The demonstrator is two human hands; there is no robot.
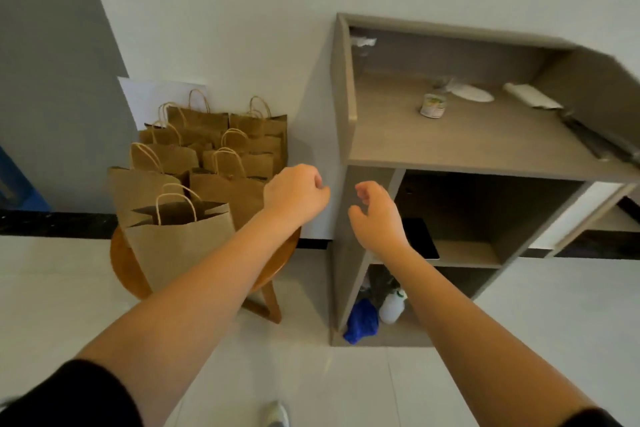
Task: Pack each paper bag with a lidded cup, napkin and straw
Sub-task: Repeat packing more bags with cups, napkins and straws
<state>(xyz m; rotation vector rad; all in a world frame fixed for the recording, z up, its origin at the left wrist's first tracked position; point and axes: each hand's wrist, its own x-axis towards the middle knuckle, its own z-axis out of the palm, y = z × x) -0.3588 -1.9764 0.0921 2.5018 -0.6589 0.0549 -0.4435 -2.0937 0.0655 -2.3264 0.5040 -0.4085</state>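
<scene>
Several brown paper bags with twisted handles stand on a round wooden stool at the left, the nearest one open at the top. My left hand hovers just right of the bags with its fingers curled and holds nothing. My right hand hangs in front of the grey cabinet's side, fingers loosely curled and empty. On the cabinet's top shelf sit a small printed cup, a flat white lid-like piece and a white wrapped roll. No straw or napkin is plainly visible.
The cabinet's lower shelves hold a dark tablet, a white bottle and a blue bag. Long dark wrapped items lie at the shelf's right end. White tiled floor lies in front; my shoe shows at the bottom.
</scene>
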